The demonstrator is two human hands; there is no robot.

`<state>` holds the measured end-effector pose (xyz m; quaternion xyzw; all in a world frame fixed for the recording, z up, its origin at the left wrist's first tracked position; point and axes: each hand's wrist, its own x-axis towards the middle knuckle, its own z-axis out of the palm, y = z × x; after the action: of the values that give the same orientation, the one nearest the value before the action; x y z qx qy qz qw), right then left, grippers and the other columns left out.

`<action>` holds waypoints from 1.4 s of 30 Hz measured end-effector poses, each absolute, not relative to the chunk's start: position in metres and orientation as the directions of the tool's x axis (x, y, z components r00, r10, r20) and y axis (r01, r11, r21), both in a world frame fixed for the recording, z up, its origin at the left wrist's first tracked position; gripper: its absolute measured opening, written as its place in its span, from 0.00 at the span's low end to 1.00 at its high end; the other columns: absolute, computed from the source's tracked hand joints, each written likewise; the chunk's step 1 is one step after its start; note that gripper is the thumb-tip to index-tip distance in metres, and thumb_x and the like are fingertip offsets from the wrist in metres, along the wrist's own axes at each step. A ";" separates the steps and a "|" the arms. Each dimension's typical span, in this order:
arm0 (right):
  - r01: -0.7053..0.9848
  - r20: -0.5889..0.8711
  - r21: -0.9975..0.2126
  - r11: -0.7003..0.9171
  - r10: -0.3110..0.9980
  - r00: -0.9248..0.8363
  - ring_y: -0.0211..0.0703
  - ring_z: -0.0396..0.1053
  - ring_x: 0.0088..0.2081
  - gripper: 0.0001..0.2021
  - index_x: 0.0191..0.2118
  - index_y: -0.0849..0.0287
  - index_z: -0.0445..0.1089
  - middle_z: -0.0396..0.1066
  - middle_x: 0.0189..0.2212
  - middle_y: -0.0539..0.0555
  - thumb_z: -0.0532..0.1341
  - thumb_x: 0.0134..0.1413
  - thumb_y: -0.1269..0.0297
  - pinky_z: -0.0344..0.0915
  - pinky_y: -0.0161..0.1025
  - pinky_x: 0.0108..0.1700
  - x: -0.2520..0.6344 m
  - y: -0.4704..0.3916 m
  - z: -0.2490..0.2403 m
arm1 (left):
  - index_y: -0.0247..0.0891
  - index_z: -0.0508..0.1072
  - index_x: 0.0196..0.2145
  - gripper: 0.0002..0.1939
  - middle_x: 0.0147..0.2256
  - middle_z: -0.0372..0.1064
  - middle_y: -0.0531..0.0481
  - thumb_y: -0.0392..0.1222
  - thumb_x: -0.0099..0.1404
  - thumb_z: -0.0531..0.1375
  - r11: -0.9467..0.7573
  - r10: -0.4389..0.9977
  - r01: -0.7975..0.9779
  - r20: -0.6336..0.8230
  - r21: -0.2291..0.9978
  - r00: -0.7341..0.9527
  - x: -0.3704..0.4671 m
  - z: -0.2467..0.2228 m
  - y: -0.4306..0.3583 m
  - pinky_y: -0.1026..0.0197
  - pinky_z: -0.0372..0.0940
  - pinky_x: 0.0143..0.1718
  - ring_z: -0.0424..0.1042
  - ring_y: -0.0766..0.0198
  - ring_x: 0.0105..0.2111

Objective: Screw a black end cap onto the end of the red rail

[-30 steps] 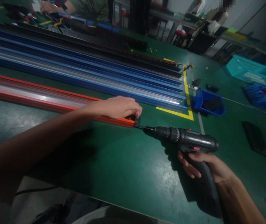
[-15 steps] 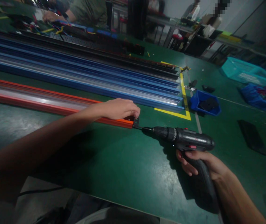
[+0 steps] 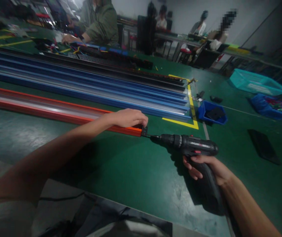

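My right hand (image 3: 210,169) is wrapped round the handle of a black cordless drill (image 3: 197,144), index finger by the trigger. Its thin bit points left and meets a small black end cap (image 3: 144,131) at the right end of a long orange-red metal profile (image 3: 121,130). Over that end my left hand (image 3: 131,118) is closed, its fingers bent down on the end cap and the profile. The fingertips are partly hidden. Behind the profile lie several long blue profiles (image 3: 131,102), side by side, with black ones further back.
A blue bin (image 3: 201,113) with black parts stands right of the yellow tape corner (image 3: 192,123). Further right are a turquoise basket (image 3: 257,82), a blue tray (image 3: 274,107) of small coloured parts and a flat black object (image 3: 264,146). A person (image 3: 98,24) sits across the green table.
The camera view has tilted up a little, showing more of the room. The drill has shifted slightly left in view, its bit still at the end cap. The left hand keeps its place.
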<state>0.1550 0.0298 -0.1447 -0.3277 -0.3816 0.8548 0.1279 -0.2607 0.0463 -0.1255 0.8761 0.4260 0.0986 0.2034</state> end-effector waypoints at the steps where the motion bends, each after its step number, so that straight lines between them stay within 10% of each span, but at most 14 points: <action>1: 0.032 -0.470 -0.728 -0.685 0.465 -0.750 0.32 0.70 0.21 0.12 0.41 0.67 0.84 0.79 0.31 0.56 0.75 0.59 0.62 0.75 0.33 0.29 0.154 0.030 -0.144 | 0.44 0.79 0.43 0.18 0.45 0.80 0.51 0.45 0.78 0.49 -0.557 0.786 0.708 -0.001 0.435 0.618 -0.261 -0.126 0.046 0.60 0.65 0.50 0.76 0.59 0.47; 9: 0.028 -0.479 -0.703 -0.711 0.445 -0.756 0.34 0.74 0.22 0.13 0.41 0.69 0.84 0.82 0.33 0.57 0.76 0.55 0.62 0.77 0.33 0.31 0.149 0.031 -0.142 | 0.53 0.72 0.67 0.24 0.52 0.81 0.51 0.53 0.81 0.48 -0.478 0.851 0.796 -0.028 0.371 0.524 -0.263 -0.128 0.045 0.61 0.65 0.47 0.78 0.59 0.48; 17: 0.025 -0.434 -0.730 -0.683 0.434 -0.790 0.34 0.74 0.24 0.19 0.51 0.72 0.83 0.85 0.42 0.65 0.75 0.56 0.64 0.78 0.36 0.33 0.151 0.035 -0.147 | 0.48 0.79 0.59 0.20 0.55 0.82 0.51 0.50 0.81 0.51 -0.499 0.829 0.758 -0.022 0.419 0.559 -0.264 -0.129 0.049 0.61 0.66 0.51 0.79 0.59 0.53; 42: -0.003 -0.403 -0.741 -0.672 0.448 -0.798 0.32 0.71 0.22 0.11 0.40 0.68 0.82 0.80 0.32 0.55 0.73 0.61 0.63 0.78 0.34 0.31 0.151 0.029 -0.150 | 0.43 0.77 0.48 0.21 0.45 0.79 0.49 0.55 0.81 0.49 -0.486 0.837 0.773 -0.037 0.409 0.545 -0.264 -0.127 0.045 0.60 0.64 0.43 0.77 0.59 0.44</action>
<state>0.1514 0.0291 -0.1497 -0.2901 -0.3836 0.8670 0.1300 -0.2638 0.0448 -0.1267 0.8578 0.4693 0.0838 0.1923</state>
